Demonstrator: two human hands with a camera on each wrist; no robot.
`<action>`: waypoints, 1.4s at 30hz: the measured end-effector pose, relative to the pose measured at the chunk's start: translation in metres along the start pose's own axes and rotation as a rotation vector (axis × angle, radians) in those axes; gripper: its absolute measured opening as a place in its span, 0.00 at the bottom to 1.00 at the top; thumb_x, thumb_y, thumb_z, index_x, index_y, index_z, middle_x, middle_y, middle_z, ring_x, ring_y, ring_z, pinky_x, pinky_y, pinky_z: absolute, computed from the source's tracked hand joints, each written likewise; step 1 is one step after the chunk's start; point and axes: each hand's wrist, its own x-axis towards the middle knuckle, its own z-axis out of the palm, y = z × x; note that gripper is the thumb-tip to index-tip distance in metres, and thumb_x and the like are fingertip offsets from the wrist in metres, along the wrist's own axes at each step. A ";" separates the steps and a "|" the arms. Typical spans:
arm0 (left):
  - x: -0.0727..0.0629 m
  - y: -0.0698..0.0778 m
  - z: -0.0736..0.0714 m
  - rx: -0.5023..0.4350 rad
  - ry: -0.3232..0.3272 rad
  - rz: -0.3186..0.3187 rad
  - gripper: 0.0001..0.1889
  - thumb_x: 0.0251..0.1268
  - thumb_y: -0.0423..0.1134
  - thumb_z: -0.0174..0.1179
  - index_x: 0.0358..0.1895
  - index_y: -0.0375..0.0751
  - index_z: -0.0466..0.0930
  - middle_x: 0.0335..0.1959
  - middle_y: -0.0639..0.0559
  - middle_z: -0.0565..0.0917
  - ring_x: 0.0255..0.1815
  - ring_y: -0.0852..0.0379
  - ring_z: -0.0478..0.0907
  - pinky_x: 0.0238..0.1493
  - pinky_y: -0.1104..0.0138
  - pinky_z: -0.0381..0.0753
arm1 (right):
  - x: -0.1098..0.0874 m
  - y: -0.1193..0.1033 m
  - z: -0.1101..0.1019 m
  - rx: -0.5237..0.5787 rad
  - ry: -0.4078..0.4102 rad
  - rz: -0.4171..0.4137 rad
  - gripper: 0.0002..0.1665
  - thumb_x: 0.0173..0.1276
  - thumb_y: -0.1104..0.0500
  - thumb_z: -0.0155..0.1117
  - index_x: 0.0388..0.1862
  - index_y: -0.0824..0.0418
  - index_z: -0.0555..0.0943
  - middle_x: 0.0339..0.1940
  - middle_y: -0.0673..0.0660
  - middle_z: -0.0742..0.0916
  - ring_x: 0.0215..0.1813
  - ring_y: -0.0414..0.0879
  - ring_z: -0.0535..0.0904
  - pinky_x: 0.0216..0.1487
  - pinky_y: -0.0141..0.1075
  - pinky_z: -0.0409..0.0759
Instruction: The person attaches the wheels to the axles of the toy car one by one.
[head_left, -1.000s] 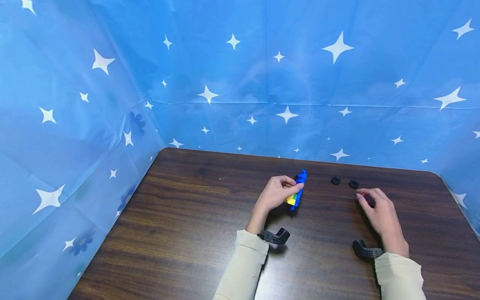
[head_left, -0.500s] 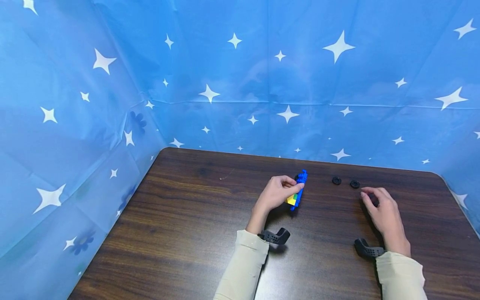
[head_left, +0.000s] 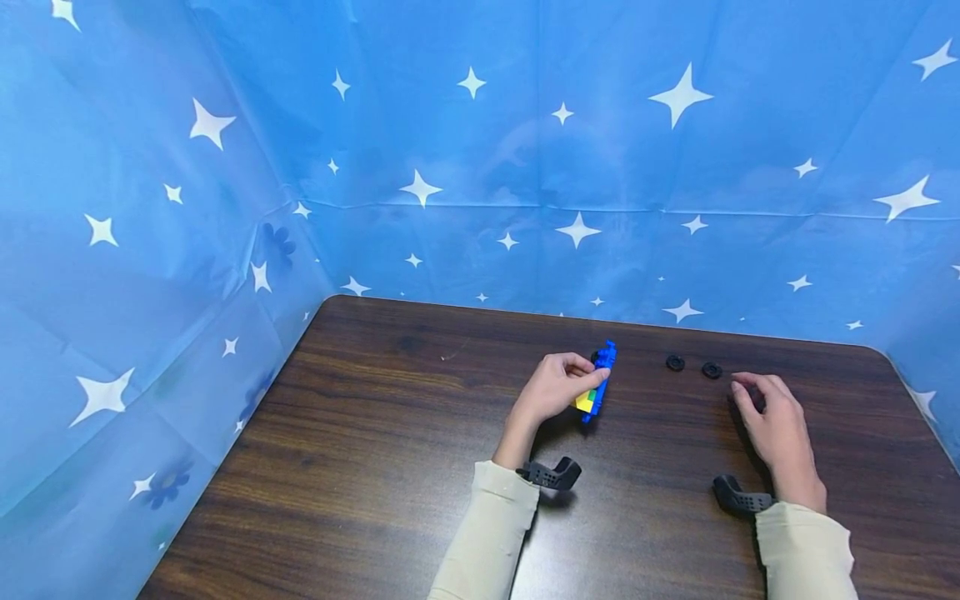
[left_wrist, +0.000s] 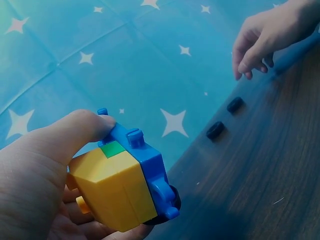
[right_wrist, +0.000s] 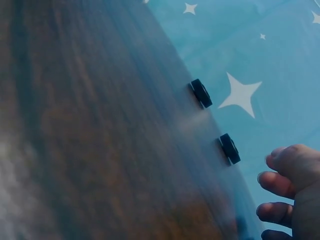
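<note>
My left hand [head_left: 553,387] grips a toy block car [left_wrist: 117,185] between thumb and fingers, tilted above the table. The car has a blue base [left_wrist: 150,157], a yellow block [left_wrist: 112,192] and a small green piece [left_wrist: 112,149]. A black wheel [left_wrist: 176,196] shows at one end of the base, partly hidden behind it. To the right, my right hand [head_left: 776,425] hovers with loosely bent fingers and nothing between them. Just left of its fingertips lies one black wheel [head_left: 712,370], and a second black wheel [head_left: 675,362] lies a little further left.
The dark wood table [head_left: 375,433] has rounded back corners. A blue star-patterned cloth [head_left: 480,150] hangs behind it and along its left side. Black camera mounts [head_left: 553,474] sit on both wrists.
My right hand has drifted slightly to the right, away from the nearer wheel. The left hand keeps the toy car in the same place, and both loose wheels lie as before.
</note>
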 end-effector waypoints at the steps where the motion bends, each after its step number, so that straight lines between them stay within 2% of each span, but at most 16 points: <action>1: 0.000 0.000 0.000 0.003 0.000 0.001 0.20 0.70 0.53 0.67 0.49 0.38 0.87 0.40 0.50 0.88 0.36 0.63 0.81 0.38 0.71 0.81 | 0.001 0.001 0.000 0.002 -0.001 0.001 0.19 0.83 0.54 0.54 0.59 0.66 0.82 0.49 0.65 0.82 0.43 0.53 0.72 0.40 0.39 0.64; 7: 0.001 -0.001 0.000 -0.005 -0.003 -0.008 0.21 0.70 0.54 0.68 0.49 0.38 0.87 0.40 0.50 0.88 0.36 0.62 0.81 0.38 0.71 0.81 | 0.004 0.003 0.000 0.008 0.002 0.007 0.20 0.84 0.54 0.54 0.60 0.67 0.82 0.51 0.67 0.83 0.45 0.56 0.74 0.42 0.44 0.67; 19: 0.000 -0.004 0.000 -0.011 -0.012 -0.006 0.20 0.70 0.53 0.68 0.49 0.38 0.87 0.39 0.51 0.87 0.35 0.63 0.81 0.37 0.71 0.81 | 0.004 0.006 0.001 0.012 -0.012 0.000 0.20 0.84 0.55 0.53 0.61 0.66 0.82 0.51 0.66 0.82 0.45 0.54 0.74 0.41 0.40 0.65; 22: 0.000 -0.005 0.000 -0.014 -0.011 -0.011 0.20 0.70 0.53 0.68 0.49 0.38 0.87 0.39 0.52 0.87 0.35 0.63 0.80 0.37 0.71 0.81 | 0.005 0.005 0.001 0.015 -0.016 -0.002 0.20 0.84 0.54 0.53 0.61 0.66 0.82 0.52 0.66 0.82 0.46 0.56 0.75 0.42 0.43 0.67; 28: 0.000 -0.005 0.000 -0.013 -0.009 -0.011 0.20 0.70 0.53 0.68 0.50 0.39 0.86 0.39 0.52 0.87 0.35 0.63 0.80 0.37 0.71 0.81 | 0.008 0.005 0.001 0.026 -0.014 -0.008 0.21 0.84 0.54 0.52 0.61 0.68 0.81 0.54 0.68 0.82 0.51 0.61 0.77 0.48 0.55 0.71; 37: -0.001 -0.005 -0.001 -0.006 -0.017 -0.003 0.20 0.71 0.54 0.67 0.49 0.40 0.87 0.39 0.52 0.87 0.35 0.63 0.81 0.38 0.70 0.81 | 0.011 0.008 0.004 0.027 0.000 -0.022 0.19 0.84 0.56 0.52 0.60 0.67 0.81 0.54 0.69 0.82 0.52 0.62 0.77 0.49 0.56 0.71; 42: 0.000 -0.007 -0.002 0.002 -0.017 0.001 0.20 0.71 0.54 0.67 0.49 0.40 0.87 0.39 0.53 0.87 0.36 0.63 0.81 0.39 0.71 0.81 | 0.015 0.010 0.005 0.041 -0.006 -0.027 0.21 0.85 0.55 0.51 0.61 0.68 0.81 0.56 0.70 0.82 0.56 0.66 0.78 0.53 0.61 0.71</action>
